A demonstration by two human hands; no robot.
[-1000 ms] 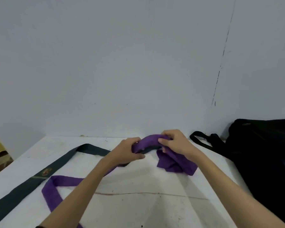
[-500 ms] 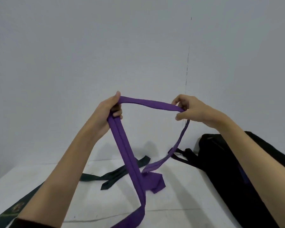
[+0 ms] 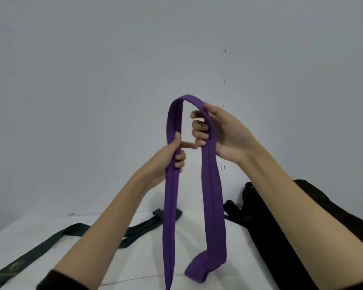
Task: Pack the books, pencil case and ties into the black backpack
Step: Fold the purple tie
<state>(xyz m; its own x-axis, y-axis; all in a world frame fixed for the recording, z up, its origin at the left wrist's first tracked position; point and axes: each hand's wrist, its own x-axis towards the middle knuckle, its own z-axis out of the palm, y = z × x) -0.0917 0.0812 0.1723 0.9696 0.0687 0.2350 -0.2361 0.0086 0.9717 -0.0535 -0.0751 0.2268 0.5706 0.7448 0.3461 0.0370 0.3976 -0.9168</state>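
While both hands hold the purple tie [image 3: 213, 197] up off the white table [image 3: 151, 258], I judge this to be the folding step, ahead of packing. My left hand [image 3: 170, 158] has its fingers curled round one strand; my right hand [image 3: 220, 135] grips the other, just below the loop arching between the two grips. Beneath the right grip the wide end hangs down and crumples on the table; the strand below the left grip runs out of view. The black backpack [image 3: 260, 216] lies down and right of my right grip, the dark green tie [image 3: 71, 233] below the left. Next, I think, bring the grips together to halve the tie, then carry it to the backpack.
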